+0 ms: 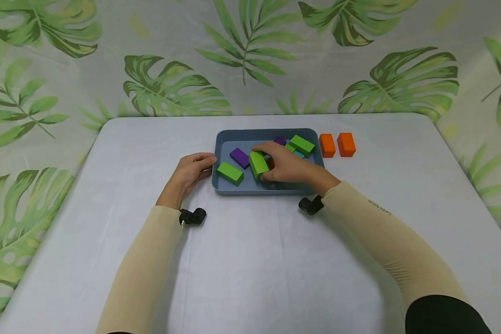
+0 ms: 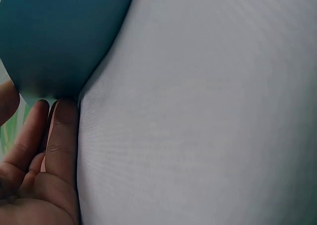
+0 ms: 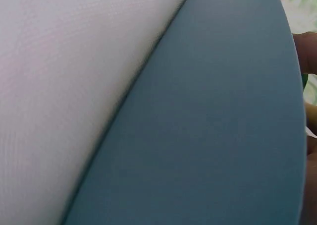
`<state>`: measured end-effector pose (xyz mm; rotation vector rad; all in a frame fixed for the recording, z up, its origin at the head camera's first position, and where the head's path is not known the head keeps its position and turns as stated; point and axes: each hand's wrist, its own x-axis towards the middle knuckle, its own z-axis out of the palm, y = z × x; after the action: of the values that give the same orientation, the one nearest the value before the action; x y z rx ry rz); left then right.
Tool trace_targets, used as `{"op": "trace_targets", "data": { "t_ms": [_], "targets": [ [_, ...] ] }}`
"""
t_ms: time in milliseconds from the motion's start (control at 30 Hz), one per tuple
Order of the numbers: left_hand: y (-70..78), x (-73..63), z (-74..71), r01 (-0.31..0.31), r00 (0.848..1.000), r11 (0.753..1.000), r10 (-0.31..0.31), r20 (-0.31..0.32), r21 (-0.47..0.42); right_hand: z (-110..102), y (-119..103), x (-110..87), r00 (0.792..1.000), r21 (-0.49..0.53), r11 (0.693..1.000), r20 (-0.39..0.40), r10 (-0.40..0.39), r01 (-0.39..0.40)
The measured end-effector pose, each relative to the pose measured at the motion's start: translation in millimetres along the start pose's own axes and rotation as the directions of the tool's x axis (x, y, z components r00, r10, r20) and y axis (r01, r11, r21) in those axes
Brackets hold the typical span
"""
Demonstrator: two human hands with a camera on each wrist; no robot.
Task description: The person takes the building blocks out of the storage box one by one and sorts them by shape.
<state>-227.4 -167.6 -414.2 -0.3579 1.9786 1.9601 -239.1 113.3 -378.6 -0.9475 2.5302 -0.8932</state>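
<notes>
Green block [image 1: 257, 163] in your pinch is over the middle of the tray [image 1: 254, 191]; whether it clears the tray's floor, I cannot tell. At the far left, your left hand [image 1: 191, 170] has its grip spread, straight fingers touching the tray's left wall, probably to keep it from sliding. Just inside, a second green block [image 1: 230, 173] lies flat near that wall, with a purple block [image 1: 240, 158] behind it. Next comes your right hand [image 1: 287, 163], its grip pinching the green block with thumb at the near end and fingers at the far end, likely for a secure hold along its length. Beyond it, partly hidden, more purple, green and blue pieces [image 1: 302, 145] lie close together. Outside the tray's right wall, two orange blocks [image 1: 346, 144] rest on the worktop [image 1: 242, 260], apart from each other.
</notes>
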Motion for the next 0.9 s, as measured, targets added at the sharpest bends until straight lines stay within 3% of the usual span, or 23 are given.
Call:
{"op": "trace_targets", "data": {
  "t_ms": [200,400,900],
  "targets": [
    [-0.5,0.8,-0.7,-0.003,1.000,1.000,0.003,0.000,0.011,-6,-4,-2.8,0.999,0.042,0.998,-0.026,0.048,-0.047],
    [-0.4,2.1,-1.1,-0.001,1.000,1.000,0.001,0.004,0.014,-11,-6,-4.9,0.997,0.062,0.997,-0.055,0.048,-0.044],
    [0.9,0.3,-0.1,-0.005,1.000,1.000,0.005,0.004,0.005,-27,-6,-15.2,0.995,0.072,0.994,-0.054,0.083,-0.079]
  ]
}}
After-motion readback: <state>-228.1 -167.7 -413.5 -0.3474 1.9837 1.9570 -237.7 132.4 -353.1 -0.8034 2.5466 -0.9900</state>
